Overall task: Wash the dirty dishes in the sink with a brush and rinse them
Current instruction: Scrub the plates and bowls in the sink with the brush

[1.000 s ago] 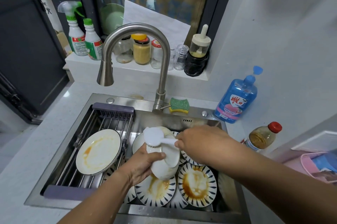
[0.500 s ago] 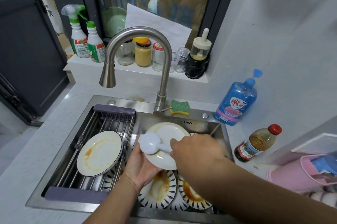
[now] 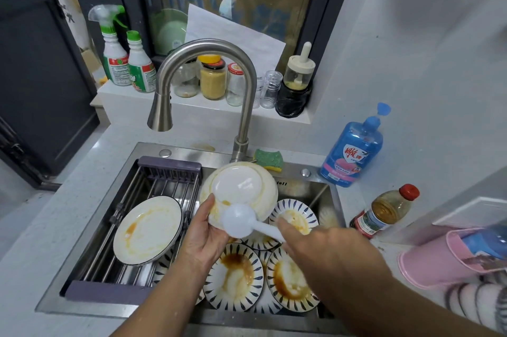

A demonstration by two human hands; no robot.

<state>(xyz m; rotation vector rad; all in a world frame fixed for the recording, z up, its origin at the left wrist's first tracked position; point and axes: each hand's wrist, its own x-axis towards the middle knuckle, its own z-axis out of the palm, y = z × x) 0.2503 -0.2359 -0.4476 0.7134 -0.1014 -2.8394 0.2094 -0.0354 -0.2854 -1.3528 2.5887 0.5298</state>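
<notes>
The left hand point(image 3: 204, 237) holds a white bowl point(image 3: 241, 185) over the sink point(image 3: 186, 148), just in front of the tap point(image 3: 208, 51). The thumb is hooked over the bowl's near edge; the other fingers are hidden behind it. Half a second ago the bowl showed its inner face. Now it is turned over, and its underside and foot ring face up, with a brown smear near the thumb.

The right hand point(image 3: 323, 248) has its fingers closed round the handle of the brush point(image 3: 238, 221). The round head of the brush has dropped to the bowl's lower edge, on or just over the stain.

I judge that scrubbing has moved from the inside to the outside of this bowl. No water runs from the tap, so it has not been rinsed.

Below the tap, striped plates point(image 3: 236, 276) lie stacked and brown with sauce. Left of it, a stained plate point(image 3: 148, 229) rests on the rack point(image 3: 170, 165). Most of the washing remains.
</notes>
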